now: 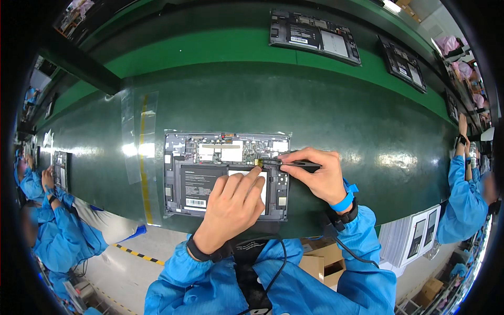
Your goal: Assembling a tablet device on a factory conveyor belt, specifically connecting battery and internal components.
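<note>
An opened tablet [173, 181] lies flat on the green bench in front of me, its circuit board [227, 151] along the far side and a black battery [197, 184] nearer. My left hand [231, 205] rests over the battery's right part, and one fingertip touches down beside a small yellow piece [258, 163] at the board's edge. Its other fingers are bent but apart, and it holds nothing that I can see. My right hand [325, 170] pinches black tweezers [313, 166], whose tips reach to the right side of that yellow piece. The exact contact there is too small to make out.
More opened tablets [315, 39] stand along the raised green strip at the back right. Clear and yellow tape [144, 157] crosses the bench on the left. Co-workers in blue sit at both sides. Below the bench are a cardboard box [328, 257] and stacked white trays [407, 236].
</note>
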Available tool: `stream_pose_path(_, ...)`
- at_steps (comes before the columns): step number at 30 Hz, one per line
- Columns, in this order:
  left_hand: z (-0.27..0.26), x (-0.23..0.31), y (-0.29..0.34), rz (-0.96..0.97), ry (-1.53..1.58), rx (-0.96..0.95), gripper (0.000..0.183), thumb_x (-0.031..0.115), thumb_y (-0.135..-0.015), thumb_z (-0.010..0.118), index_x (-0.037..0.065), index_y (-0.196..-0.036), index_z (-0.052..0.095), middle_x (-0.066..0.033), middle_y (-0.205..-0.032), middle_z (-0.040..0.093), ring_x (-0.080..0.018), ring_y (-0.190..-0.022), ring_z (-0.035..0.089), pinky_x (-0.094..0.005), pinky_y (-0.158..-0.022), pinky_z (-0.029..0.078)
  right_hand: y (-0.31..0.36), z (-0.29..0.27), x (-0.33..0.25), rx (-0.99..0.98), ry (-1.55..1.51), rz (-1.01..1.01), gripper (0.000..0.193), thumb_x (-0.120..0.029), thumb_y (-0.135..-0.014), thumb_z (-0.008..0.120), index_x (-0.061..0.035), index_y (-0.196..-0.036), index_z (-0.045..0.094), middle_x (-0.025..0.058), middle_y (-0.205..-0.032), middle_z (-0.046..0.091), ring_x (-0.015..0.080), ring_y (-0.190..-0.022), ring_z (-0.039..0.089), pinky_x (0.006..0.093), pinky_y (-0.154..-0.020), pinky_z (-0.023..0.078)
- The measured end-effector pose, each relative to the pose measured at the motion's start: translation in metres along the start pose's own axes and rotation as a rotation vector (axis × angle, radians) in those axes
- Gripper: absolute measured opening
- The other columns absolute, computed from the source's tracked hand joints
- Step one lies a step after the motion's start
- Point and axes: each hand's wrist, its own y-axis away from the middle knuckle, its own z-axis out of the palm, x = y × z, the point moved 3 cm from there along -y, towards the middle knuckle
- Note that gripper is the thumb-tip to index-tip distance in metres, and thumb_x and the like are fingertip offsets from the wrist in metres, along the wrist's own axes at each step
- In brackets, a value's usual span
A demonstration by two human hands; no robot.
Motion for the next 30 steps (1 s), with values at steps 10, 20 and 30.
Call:
stream_pose_path(10, -0.002, -0.001, 0.001, -0.014, 0.009, -0.004, 0.035, 0.003, -0.074, 0.068, 0.002, -0.110, 0.067, -0.0080, -0.121, 0.066, -0.0248, -0.091, 0.060, -0.0395, -0.078, 0.048, 0.000, 0.003, 0.000, -0.040, 0.002, -0.006, 0.016, 0.001, -0.082, 0.079, 0.0014, -0.098, 0.075, 0.0127, -0.100, 0.078, 0.0217, -0.096, 0.075, 0.0318, -0.087, 0.058)
stream_pose_path(20, -0.005, -0.007, -0.011, -0.008, 0.026, -0.017, 0.034, 0.001, -0.076, 0.073, 0.002, -0.110, 0.067, -0.0065, -0.110, 0.067, -0.0251, -0.090, 0.060, -0.0381, -0.077, 0.048, -0.002, 0.002, 0.004, 0.003, -0.015, -0.025, 0.018, -0.004, -0.083, 0.080, -0.0001, -0.100, 0.075, 0.0111, -0.097, 0.078, 0.0214, -0.090, 0.076, 0.0309, -0.081, 0.058)
stream_pose_path(30, -0.004, -0.052, -0.082, -0.056, 0.276, -0.241, 0.039, 0.008, -0.073, 0.082, 0.002, -0.107, 0.065, -0.0102, -0.101, 0.059, -0.0323, -0.098, 0.054, -0.0408, -0.086, 0.047, -0.003, -0.040, 0.012, 0.511, -0.373, 0.141, 0.013, -0.003, -0.089, 0.075, 0.0020, -0.099, 0.069, 0.0086, -0.091, 0.073, 0.0156, -0.082, 0.071, 0.0280, -0.078, 0.055)
